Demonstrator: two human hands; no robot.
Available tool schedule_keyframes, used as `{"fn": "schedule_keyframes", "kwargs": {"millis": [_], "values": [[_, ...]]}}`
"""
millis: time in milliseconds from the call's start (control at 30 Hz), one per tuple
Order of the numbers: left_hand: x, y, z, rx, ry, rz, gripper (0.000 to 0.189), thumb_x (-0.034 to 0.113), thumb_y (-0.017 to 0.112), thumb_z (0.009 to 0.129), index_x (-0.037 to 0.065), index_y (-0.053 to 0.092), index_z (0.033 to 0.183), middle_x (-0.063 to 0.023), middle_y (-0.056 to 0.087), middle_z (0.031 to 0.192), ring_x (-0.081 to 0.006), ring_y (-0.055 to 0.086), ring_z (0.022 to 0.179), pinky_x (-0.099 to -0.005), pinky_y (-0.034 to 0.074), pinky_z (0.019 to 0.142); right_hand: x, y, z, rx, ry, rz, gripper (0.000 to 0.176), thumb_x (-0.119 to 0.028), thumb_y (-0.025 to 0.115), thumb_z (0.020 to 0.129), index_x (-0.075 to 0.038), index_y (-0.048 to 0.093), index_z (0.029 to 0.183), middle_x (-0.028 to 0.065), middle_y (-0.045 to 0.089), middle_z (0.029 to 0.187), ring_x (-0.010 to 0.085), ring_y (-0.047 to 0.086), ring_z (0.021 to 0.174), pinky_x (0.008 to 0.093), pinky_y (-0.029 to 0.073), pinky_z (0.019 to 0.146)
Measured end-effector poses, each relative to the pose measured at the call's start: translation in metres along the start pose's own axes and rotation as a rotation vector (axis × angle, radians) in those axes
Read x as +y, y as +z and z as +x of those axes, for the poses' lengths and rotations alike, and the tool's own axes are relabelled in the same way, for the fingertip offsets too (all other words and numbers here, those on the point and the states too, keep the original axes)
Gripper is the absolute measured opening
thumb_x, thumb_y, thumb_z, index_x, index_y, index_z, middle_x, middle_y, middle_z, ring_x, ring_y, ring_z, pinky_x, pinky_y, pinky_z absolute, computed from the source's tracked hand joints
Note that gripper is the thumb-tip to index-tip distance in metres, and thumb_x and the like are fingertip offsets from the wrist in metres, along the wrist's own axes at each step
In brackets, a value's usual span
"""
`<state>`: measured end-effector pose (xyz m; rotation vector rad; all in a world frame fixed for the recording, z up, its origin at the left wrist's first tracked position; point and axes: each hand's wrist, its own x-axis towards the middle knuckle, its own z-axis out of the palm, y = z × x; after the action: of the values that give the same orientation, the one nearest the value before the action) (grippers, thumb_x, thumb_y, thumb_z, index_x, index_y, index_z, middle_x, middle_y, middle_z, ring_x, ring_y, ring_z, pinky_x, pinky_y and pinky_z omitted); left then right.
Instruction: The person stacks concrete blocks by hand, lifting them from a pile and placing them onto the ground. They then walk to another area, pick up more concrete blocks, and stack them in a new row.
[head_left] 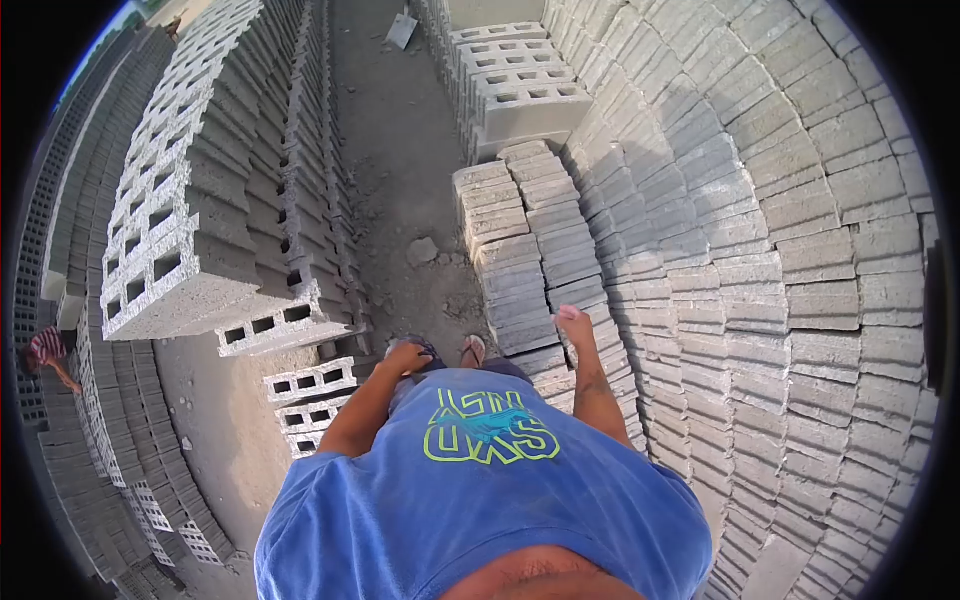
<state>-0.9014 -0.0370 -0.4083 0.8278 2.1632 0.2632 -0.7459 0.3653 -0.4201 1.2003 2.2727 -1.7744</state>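
Observation:
I look straight down my blue shirt [480,480] at a dirt aisle between stacks of grey concrete blocks. My left hand [405,357] hangs loosely curled in front of my thigh and holds nothing. My right hand [575,325] rests against the edge of a low stack of solid blocks [530,260] on my right, fingers bent over the block edge. My sandalled foot [473,350] shows on the ground between the hands.
Tall rows of hollow blocks [190,230] line the left. A curved wall of solid blocks [800,250] fills the right. More hollow blocks [525,95] stand ahead. A loose stone [422,250] lies on the dirt path [395,170]. Another person [48,352] stands at far left.

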Motion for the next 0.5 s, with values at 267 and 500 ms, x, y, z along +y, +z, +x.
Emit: {"fn": "schedule_keyframes", "kwargs": {"millis": [267,500], "values": [[0.031,-0.08,0.087,-0.295,0.221,0.266,0.043,0.046,0.054,0.081,0.009,0.065,0.101,-0.0197,0.061,0.106,-0.0397,0.057,0.099,-0.0445,0.046,0.084,-0.102,-0.013,-0.011,0.321,-0.22,0.174,0.033,-0.014,0.07,0.076,0.001,0.063,0.105,0.0107,0.068,0.091,0.0136,0.062,0.083,0.0266,0.048,0.076],[-0.048,-0.062,0.232,-0.484,0.668,0.636,0.042,0.044,0.051,0.083,0.015,0.059,0.112,-0.0252,0.061,0.102,-0.0443,0.057,0.096,-0.0489,0.047,0.078,0.095,0.109,-0.186,0.493,0.583,-0.106,0.021,-0.025,0.072,0.062,-0.014,0.07,0.08,0.0139,0.066,0.074,0.0275,0.065,0.076,0.039,0.051,0.069]]}}
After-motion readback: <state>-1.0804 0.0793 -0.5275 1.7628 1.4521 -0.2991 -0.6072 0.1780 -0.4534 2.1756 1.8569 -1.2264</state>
